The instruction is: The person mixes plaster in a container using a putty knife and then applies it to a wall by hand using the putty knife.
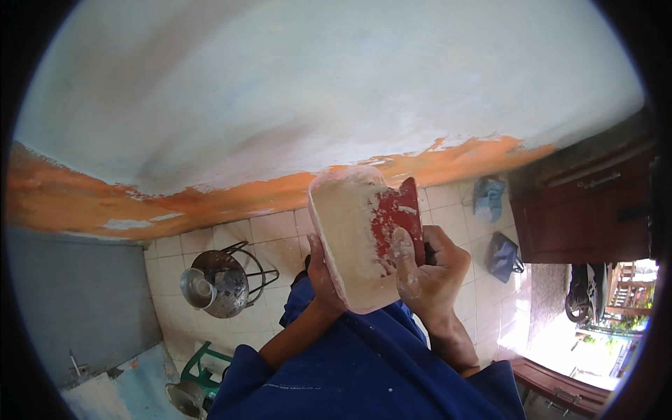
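Observation:
My left hand grips the left side of a pale pinkish tub, held up in front of my blue shirt. Cream-coloured putty coats the inside of the tub. In my right hand is a red putty spreader, its flat blade smeared with putty and lying over the tub's right part. The right thumb presses on the blade's face and is whitened with putty; the other fingers are behind it, partly hidden. Beyond the tub rises a wall, whitish above, with a rough-edged orange band along its bottom.
A round stool with dark metal legs carries a metal pot at left. Lower left are a green plastic chair and another metal pot. A blue bag and crumpled blue cloth lie near the brown door.

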Demonstrator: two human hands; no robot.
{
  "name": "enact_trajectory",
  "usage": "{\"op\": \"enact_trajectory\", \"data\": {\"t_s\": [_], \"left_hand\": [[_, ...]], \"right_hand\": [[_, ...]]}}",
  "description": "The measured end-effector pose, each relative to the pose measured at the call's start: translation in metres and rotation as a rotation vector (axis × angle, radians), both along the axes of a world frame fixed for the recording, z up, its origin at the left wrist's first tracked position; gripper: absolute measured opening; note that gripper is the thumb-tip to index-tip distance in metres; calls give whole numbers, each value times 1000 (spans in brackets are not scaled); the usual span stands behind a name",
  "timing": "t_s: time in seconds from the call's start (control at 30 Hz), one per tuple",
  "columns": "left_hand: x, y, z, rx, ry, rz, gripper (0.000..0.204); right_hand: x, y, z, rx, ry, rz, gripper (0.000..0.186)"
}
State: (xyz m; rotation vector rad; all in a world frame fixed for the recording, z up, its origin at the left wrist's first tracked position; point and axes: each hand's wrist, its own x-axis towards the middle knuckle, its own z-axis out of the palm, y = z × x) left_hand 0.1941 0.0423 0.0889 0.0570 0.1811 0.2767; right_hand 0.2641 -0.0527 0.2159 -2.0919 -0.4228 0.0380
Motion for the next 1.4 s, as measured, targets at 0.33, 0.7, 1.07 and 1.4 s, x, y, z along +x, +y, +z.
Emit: {"op": "enact_trajectory", "data": {"t_s": [0.33, 0.7, 1.07, 1.4], "left_hand": [[3, -2, 5, -122, -141, 5, 70], [-4, -1, -9, 1, -28, 26, 68], [3, -10, 12, -87, -71, 50, 71], [-7, -8, -9, -73, -179, 33, 71]], "right_hand": [[-3, 1, -9, -39, -238, 152, 13], [-7, -17, -12, -226, -259, 246, 21], [-16, 12, -11, 12, -150, 102, 14], [-2, 5, -16, -89, -386, 177, 12]]}}
